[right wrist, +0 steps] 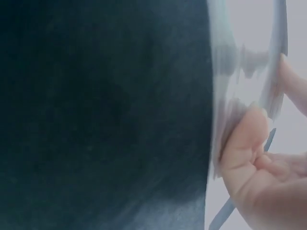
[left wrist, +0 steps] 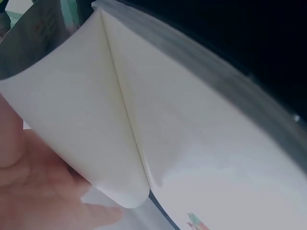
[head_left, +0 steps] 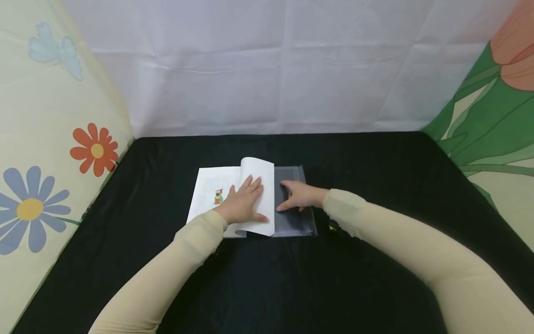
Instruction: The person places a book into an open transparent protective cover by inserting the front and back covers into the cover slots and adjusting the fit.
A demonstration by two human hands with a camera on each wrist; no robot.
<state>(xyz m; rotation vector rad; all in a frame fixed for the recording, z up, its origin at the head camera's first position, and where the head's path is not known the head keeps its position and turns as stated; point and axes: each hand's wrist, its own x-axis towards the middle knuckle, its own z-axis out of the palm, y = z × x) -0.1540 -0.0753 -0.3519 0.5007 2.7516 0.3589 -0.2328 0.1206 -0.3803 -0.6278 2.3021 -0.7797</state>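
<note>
Open book [head_left: 214, 181] on black cloth [head_left: 267, 287], both hands at work.
Head: left hand [head_left: 244, 200] lies on raised page [head_left: 267, 197], fingers apart; right hand [head_left: 301, 195] touches clear cover [head_left: 292, 222] on the book's right side, thumb and index apart. Left wrist: page curves over beside the hand, crease running along the book. Right wrist: fingers at cover edge; can't tell if they pinch it.
</note>
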